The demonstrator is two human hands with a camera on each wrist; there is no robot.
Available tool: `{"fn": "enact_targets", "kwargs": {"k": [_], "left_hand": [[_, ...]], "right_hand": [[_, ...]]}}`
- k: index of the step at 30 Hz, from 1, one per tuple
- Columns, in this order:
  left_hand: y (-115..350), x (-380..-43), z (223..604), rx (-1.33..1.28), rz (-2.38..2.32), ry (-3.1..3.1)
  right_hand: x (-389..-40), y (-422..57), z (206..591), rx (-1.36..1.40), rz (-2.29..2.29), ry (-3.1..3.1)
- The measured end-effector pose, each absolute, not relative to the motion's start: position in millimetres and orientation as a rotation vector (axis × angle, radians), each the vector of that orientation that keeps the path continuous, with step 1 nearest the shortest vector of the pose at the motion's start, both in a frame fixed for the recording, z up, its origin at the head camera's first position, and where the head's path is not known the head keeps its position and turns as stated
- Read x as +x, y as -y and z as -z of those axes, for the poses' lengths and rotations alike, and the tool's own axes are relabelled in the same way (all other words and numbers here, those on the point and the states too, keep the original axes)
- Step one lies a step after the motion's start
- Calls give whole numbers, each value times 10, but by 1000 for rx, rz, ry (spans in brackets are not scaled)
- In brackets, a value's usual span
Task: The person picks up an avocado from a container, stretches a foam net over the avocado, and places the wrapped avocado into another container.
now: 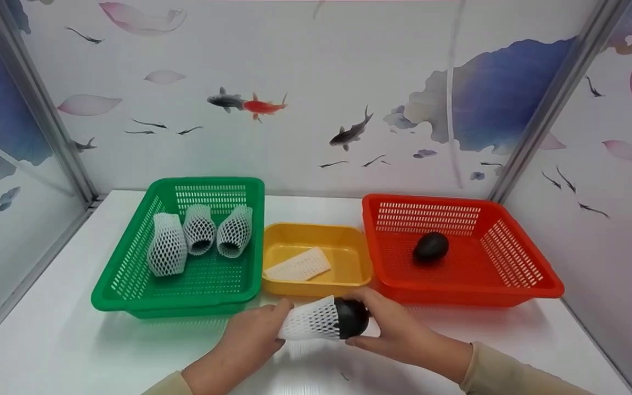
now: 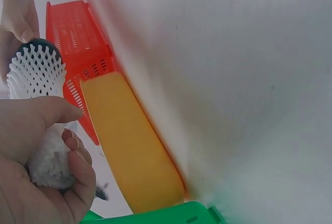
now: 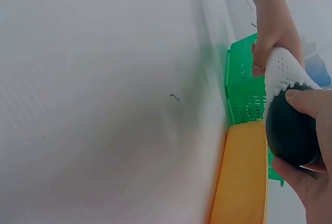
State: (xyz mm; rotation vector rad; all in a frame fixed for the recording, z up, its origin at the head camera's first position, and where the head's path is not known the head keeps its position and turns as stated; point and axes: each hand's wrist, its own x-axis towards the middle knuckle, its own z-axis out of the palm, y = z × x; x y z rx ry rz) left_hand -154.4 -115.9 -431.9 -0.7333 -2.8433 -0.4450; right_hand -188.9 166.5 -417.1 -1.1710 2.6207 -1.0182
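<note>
In the head view, both hands meet over the white table in front of the yellow tray. My left hand point(image 1: 251, 333) grips the narrow closed-up end of a white foam net sleeve point(image 1: 311, 320). From the sleeve's wide mouth sticks out a dark, smooth, egg-shaped avocado point(image 1: 353, 317), partly covered by the mesh. My right hand point(image 1: 395, 328) holds the avocado's bare end between thumb and fingers. In the right wrist view the thumb presses on the dark skin point(image 3: 293, 125) right at the net's edge. The left wrist view shows the left fingers curled round the bunched foam point(image 2: 51, 164).
A green basket point(image 1: 179, 303) at left holds three netted pieces. The yellow tray point(image 1: 316, 288) in the middle holds a flat foam net point(image 1: 302, 265). In the red basket point(image 1: 464, 293) at right lies another dark avocado point(image 1: 431, 247). Printed walls point(image 1: 305, 159) stand behind and beside the table.
</note>
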Motion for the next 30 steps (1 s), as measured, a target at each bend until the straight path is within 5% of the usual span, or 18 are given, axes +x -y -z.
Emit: {"fn": "enact_targets", "kwargs": {"k": [30], "left_hand": [[1094, -1558, 4305, -756, 424, 2736]], "right_hand": [[-1929, -1558, 4265, -1315, 1217, -2481]]}}
